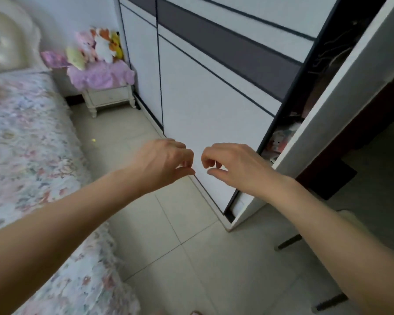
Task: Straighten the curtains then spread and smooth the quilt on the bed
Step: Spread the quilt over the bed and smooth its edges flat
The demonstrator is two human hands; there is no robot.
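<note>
A floral quilt (pixel 25 142) in pink and pale blue covers the bed along the left side, running from the padded headboard (pixel 7 39) down to the bottom edge. Both my arms reach forward over the tiled floor, away from the bed. My left hand (pixel 162 162) and my right hand (pixel 232 164) hang close together in front of the wardrobe, fingers loosely curled, holding nothing. No curtains are in view.
A white wardrobe (pixel 214 87) with grey bands stands ahead, its right sliding door partly open on clothes. A white nightstand (pixel 109 96) with soft toys and purple cloth sits by the headboard. A dark doorway and stool legs (pixel 289 242) lie at right.
</note>
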